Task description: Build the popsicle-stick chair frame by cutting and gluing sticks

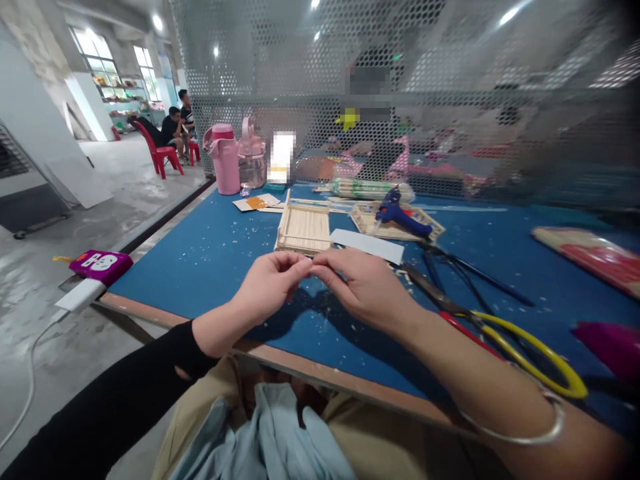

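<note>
My left hand [270, 283] and my right hand [363, 283] meet fingertip to fingertip above the near part of the blue table. Both are closed in a pinch, and whatever lies between the fingers is hidden or too small to name. Just beyond them rests a small tray-like frame made of wooden sticks [305, 223], with a raised rim. To its right lies a white strip of card [367, 246]. A blue hot glue gun [403, 217] lies on a second stick-built piece [437, 230] farther back.
Scissors with yellow and red handles [525, 350] lie by my right forearm. A pink flask [227, 160], a clear jug [253, 160] and a bagged bundle of sticks [373, 189] stand or lie before the perforated metal screen [270, 73]. A purple box [103, 265] juts at the left edge.
</note>
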The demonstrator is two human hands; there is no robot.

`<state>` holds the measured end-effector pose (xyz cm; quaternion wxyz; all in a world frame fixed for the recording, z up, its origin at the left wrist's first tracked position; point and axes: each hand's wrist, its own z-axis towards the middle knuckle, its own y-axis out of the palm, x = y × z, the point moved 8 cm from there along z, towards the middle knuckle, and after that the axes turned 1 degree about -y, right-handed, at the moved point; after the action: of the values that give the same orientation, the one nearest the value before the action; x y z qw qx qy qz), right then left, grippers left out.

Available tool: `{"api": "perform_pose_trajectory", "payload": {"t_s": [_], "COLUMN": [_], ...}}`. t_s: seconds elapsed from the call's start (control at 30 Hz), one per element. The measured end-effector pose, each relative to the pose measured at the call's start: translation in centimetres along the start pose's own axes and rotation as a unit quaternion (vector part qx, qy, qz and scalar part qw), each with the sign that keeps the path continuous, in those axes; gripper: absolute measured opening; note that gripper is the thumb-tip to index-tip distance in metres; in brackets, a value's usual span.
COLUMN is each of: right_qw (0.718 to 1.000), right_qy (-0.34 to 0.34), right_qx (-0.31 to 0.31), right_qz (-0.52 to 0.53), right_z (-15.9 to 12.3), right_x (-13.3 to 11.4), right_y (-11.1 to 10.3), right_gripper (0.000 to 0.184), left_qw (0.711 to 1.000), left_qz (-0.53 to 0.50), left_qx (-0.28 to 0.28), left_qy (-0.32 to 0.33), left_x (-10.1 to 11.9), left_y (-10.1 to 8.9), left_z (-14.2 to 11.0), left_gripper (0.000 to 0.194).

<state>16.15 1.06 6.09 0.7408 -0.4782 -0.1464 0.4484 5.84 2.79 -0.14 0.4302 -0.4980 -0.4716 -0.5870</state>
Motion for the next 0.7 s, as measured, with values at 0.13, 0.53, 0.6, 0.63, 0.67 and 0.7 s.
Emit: {"api": "perform_pose_trajectory", "payload": {"t_s": [0.13,0.53,0.6,0.63,0.67,0.7], "right_qw": [0.998,0.988,0.967,0.941,0.915,0.896], "right_qy": [-0.027,0.013,0.157,0.236,0.291,0.324], "right_qx": [0.044,0.024,0.006,-0.006,-0.035,-0.062], "right_qz": [-0.028,-0.150,-0.199,-0.241,-0.276,-0.297], "right_z": [-1.0,-4.8,-7.1,-8.8,-10.5,-12.0], "right_x": [0.5,2.3,5.0,6.6,7.9,9.0], "right_y": [-0.6,-2.6,-3.9,-4.8,-5.4,-5.9], "right_gripper": [0.025,0.027,0.037,0.038,0.035,0.029], "left_qw": [0.995,0.923,0.905,0.890,0.874,0.862], "left_qz": [0.000,0.295,0.349,0.371,0.387,0.396], "left_qx": [-0.073,-0.246,-0.232,-0.239,-0.251,-0.264], "left_qy": [-0.063,-0.020,0.073,0.116,0.151,0.176], "left_x": [-0.4,-0.6,-0.3,-0.3,-0.3,-0.4], "left_y": [2.2,5.5,5.9,6.2,6.5,6.8], "left_z": [0.8,2.1,1.6,1.2,0.8,0.5], "left_gripper": [0.031,0.025,0.022,0.021,0.021,0.021]}}
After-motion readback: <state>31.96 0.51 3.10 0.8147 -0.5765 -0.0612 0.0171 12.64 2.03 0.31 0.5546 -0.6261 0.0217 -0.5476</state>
